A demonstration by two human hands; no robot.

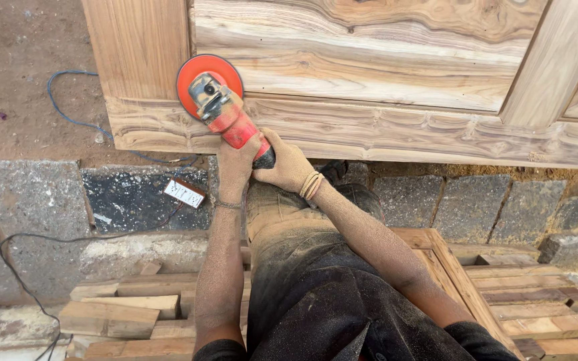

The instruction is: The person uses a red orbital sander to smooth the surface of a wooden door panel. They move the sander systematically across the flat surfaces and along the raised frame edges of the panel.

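Both your hands are on the red angle grinder (225, 110); your left hand (234, 167) is wrapped around its body just behind the metal head, and your right hand (287, 165) is closed on the black rear end of the handle; the two hands touch each other. The grinder's orange sanding disc (202, 75) lies against the lower left corner of the wooden door panel (382, 73), over the carved bottom rail. A blue cable (75, 120) trails across the dirt to the left; a small white switch box (184, 192) sits on the stone paving (135, 197); stacked wooden planks (122, 311) lie beside your legs.
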